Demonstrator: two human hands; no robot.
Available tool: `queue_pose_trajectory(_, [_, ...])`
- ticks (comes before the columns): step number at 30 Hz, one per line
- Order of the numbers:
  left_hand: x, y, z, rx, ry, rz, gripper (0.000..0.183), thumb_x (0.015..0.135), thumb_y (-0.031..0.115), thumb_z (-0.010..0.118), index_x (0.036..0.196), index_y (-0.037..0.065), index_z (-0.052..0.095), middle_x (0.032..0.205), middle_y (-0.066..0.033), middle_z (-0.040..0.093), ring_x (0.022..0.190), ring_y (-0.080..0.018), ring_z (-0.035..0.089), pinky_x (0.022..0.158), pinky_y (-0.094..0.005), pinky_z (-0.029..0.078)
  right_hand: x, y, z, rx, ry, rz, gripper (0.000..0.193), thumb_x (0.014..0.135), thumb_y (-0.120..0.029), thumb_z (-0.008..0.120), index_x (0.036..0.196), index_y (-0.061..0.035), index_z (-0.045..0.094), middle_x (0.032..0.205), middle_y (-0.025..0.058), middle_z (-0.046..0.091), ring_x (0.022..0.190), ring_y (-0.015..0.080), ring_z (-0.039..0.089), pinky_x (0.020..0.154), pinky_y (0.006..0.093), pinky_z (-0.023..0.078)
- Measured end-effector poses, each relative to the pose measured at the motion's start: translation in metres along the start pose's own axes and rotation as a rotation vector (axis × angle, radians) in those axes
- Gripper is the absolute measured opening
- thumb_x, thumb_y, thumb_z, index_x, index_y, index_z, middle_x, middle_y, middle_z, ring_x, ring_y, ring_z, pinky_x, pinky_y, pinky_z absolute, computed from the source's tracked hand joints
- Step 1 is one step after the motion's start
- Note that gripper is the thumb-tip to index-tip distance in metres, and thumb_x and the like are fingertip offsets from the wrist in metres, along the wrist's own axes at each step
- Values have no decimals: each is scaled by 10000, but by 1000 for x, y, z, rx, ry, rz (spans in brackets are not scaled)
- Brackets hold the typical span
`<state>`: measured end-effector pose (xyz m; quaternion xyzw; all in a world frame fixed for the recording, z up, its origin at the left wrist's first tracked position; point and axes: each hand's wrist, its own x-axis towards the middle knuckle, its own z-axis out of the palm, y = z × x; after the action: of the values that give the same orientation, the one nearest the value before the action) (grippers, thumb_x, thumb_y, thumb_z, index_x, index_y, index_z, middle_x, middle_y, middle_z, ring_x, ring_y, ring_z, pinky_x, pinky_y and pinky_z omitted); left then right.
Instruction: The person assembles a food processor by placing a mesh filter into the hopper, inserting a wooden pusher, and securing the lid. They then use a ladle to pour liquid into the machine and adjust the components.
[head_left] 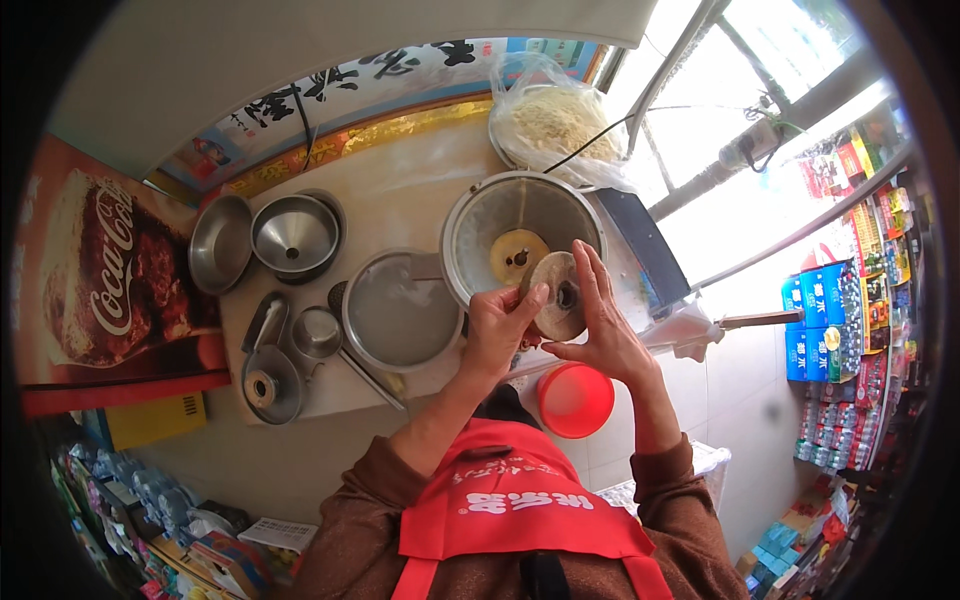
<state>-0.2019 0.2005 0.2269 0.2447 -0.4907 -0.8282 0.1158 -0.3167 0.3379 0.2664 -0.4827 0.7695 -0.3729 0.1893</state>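
Observation:
A round grey-beige grinding disc (560, 325) with a dark centre hole is held up in front of me, above the near rim of a steel hopper (463, 225). My left hand (497, 325) is closed on the disc's left edge, its thumb across the face. Against the right edge lies my right hand (612, 335), fingers stretched out flat and thumb apart below. Inside the hopper sits a yellowish round plate (512, 245) with a dark hub in its middle.
Left of the hopper stand a pot of cloudy liquid (402, 310), a steel funnel (295, 235), a bowl (221, 243), a ladle (317, 332) and a pan (278, 400) containing a ring-shaped part. A bagged bowl of pale food (560, 120) is behind. Below the table's edge is a red bucket (577, 400).

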Motion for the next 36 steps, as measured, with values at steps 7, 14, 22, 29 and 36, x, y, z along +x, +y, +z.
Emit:
queue_pose_trajectory(7, [0, 27, 18, 340, 30, 302, 442, 903, 365, 730, 983, -68, 684, 720, -87, 674, 652, -96, 615, 589, -279, 494, 11, 21, 15, 656, 22, 127, 1219, 689, -325, 874, 1574, -66, 77, 1503, 167, 324, 1417, 305, 321, 1153, 405, 298])
queue_pose_trajectory(14, [3, 21, -17, 967, 175, 554, 644, 839, 389, 754, 1326, 9, 573, 1331, -164, 557, 1275, -333, 463, 1083, -481, 319, 19, 47, 13, 1476, -103, 209, 1055, 727, -510, 772, 1522, -39, 263, 1424, 160, 464, 1304, 273, 491, 1107, 417, 392])
queue_pose_trajectory(22, [11, -3, -73, 1327, 114, 370, 1144, 783, 562, 716, 1585, 59, 75, 1658, -130, 62, 1528, -352, -3, 1178, -608, -14, 50, 58, -4, 870, -138, 170, 1105, 700, -444, 794, 1549, -48, 208, 1475, 156, 394, 1380, 270, 396, 1151, 376, 296])
queue_pose_trajectory(29, [15, -13, -78, 1338, 110, 388, 1177, 799, 609, 673, 1587, 75, -21, 1663, -121, -26, 1526, -359, -63, 1136, -664, -52, 85, 60, 19, 30, -115, 48, 1059, 651, -264, 809, 1495, 11, 233, 1375, 241, 391, 1333, 382, 373, 1132, 403, 310])
queue_pose_trajectory(36, [14, -17, -75, 1317, 136, 402, 1174, 803, 594, 681, 1586, 71, -20, 1664, -119, -21, 1525, -366, -58, 1117, -689, -51, 82, 60, 79, -293, 171, 28, 986, 695, -274, 806, 1456, 62, 277, 1360, 285, 401, 1267, 438, 403, 1105, 466, 332])
